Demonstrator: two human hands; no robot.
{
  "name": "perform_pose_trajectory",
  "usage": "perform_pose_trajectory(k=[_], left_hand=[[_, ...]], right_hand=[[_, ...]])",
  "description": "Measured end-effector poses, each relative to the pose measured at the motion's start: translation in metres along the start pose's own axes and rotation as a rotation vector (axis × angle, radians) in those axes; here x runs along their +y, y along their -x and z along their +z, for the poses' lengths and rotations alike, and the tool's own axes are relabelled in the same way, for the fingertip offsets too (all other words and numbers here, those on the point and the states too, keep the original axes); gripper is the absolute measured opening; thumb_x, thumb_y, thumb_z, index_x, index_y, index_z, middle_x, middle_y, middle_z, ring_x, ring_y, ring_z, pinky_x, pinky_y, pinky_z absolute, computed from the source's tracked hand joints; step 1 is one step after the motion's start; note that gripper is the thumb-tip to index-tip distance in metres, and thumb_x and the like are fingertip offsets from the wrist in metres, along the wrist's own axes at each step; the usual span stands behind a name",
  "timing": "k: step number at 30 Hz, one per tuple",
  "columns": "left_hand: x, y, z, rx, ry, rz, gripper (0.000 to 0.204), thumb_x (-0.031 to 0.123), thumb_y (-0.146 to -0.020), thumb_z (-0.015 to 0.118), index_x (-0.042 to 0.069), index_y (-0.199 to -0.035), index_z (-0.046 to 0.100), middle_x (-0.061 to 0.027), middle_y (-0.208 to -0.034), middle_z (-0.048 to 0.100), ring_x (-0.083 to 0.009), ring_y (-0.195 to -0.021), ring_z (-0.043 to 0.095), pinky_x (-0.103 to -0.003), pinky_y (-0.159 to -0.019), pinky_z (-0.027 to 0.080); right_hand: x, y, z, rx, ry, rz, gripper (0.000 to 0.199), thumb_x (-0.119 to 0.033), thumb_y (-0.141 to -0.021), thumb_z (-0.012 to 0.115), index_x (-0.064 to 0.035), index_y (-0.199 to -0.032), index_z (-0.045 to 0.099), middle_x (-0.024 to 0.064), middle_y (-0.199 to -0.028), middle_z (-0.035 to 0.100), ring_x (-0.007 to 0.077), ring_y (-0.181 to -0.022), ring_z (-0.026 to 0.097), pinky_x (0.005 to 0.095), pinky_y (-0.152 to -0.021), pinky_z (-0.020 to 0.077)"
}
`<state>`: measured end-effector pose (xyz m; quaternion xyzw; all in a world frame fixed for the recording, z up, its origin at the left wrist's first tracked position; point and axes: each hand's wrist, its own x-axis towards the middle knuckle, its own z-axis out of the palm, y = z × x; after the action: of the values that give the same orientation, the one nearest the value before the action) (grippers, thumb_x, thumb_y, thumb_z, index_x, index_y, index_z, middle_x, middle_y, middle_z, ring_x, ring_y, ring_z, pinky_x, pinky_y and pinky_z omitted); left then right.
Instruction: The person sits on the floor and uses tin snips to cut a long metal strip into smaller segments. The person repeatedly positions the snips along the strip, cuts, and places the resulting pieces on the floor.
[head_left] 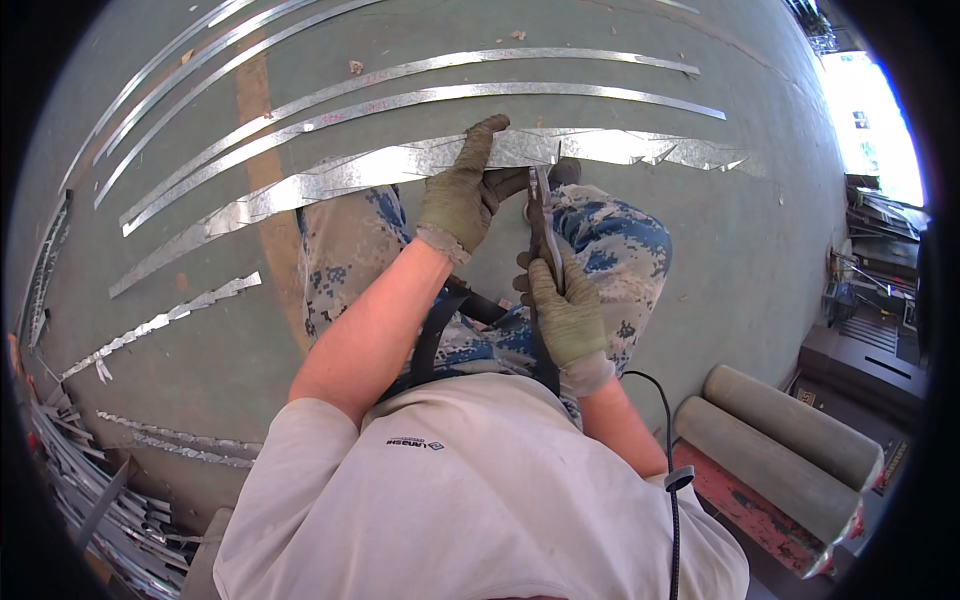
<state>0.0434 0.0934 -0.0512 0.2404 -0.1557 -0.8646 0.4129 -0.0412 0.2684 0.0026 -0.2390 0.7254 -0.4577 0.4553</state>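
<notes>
Head view: we look down past our pale grey T-shirt point(470, 510) and blue-and-tan camouflage trousers point(610, 250) to a grey-green floor point(725, 260).
Wide strip: a long, shiny silver sheet-metal strip point(370, 168) crosses in front of us at our knees; its edges are ragged, its face catches bright patches of light, and it tapers toward the far left.
Right end of strip: we see sharp, tooth-like notches in the metal there.
Left hand: our left hand point(455, 205), in a green-and-brown work glove, touches the wide strip near its middle, one finger stretched over the face; we cannot tell whether the fingers clamp beneath.
Right hand: our right hand point(567, 315), gloved alike, is clamped round the handles of dark metal hand snips point(541, 215), whose head meets the strip's near edge.
Beyond the strip: two narrow, flat silver strips point(560, 91) lie roughly parallel, faint red marks on them.
Left floor: we have a short jagged silver piece point(165, 320), two thin serrated offcuts point(180, 430) and a heap of metal scraps point(125, 520).
Right side: two grey cylinders point(795, 435) lie beside a worn red block point(735, 500).
In the way: our left hand covers part of the strip; a black cable point(668, 420) hangs by our right arm.
</notes>
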Motion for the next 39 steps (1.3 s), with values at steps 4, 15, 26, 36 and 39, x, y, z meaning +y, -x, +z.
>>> perform_pose_trajectory(k=[4,15,26,36,39], left_hand=[[0.002,0.002,0.003,0.006,-0.018,0.003,0.044,0.035,-0.110,0.054,0.007,-0.144,0.055,-0.0144,-0.124,0.068,-0.0287,-0.107,0.074,-0.042,-0.097,0.062],[-0.002,0.002,0.000,0.014,-0.011,0.031,0.037,0.029,-0.105,0.066,0.006,-0.134,0.063,-0.0148,-0.119,0.068,-0.0285,-0.101,0.075,-0.038,-0.089,0.065],[0.002,0.007,0.005,0.056,0.034,-0.007,0.038,0.029,-0.103,0.069,0.006,-0.133,0.064,-0.0132,-0.119,0.068,-0.0246,-0.098,0.075,-0.034,-0.088,0.065],[-0.007,0.021,0.024,0.012,-0.210,-0.326,0.029,0.028,-0.104,0.067,0.002,-0.117,0.069,-0.0135,-0.103,0.075,-0.0244,-0.086,0.074,-0.037,-0.073,0.062],[-0.007,0.021,0.027,0.021,-0.200,-0.332,0.030,0.028,-0.104,0.067,0.000,-0.115,0.069,-0.0135,-0.103,0.076,-0.0246,-0.085,0.074,-0.038,-0.072,0.062]], right_hand=[[0.000,0.000,0.001,0.021,0.091,-0.016,0.037,-0.020,-0.107,0.061,-0.0053,-0.141,0.060,0.0027,-0.108,0.069,0.0094,-0.086,0.062,0.0250,-0.074,0.0511],[0.011,-0.009,0.008,0.097,0.313,-0.150,0.044,-0.027,-0.103,0.067,-0.0017,-0.138,0.061,0.0076,-0.092,0.067,0.0159,-0.077,0.060,0.0350,-0.072,0.0519],[-0.008,-0.013,0.024,-0.046,-0.053,0.167,0.023,-0.019,-0.097,0.072,-0.0064,-0.116,0.065,-0.0027,-0.072,0.055,0.0063,-0.048,0.044,0.0241,-0.042,0.0323],[0.015,-0.023,0.035,0.023,-0.107,0.126,0.021,-0.024,-0.092,0.078,-0.0091,-0.102,0.065,-0.0027,-0.068,0.056,0.0081,-0.047,0.045,0.0278,-0.041,0.0322],[0.002,-0.019,0.033,-0.024,-0.153,0.195,0.027,-0.025,-0.091,0.079,-0.0079,-0.105,0.063,-0.0016,-0.071,0.058,0.0086,-0.048,0.047,0.0280,-0.042,0.0334]])
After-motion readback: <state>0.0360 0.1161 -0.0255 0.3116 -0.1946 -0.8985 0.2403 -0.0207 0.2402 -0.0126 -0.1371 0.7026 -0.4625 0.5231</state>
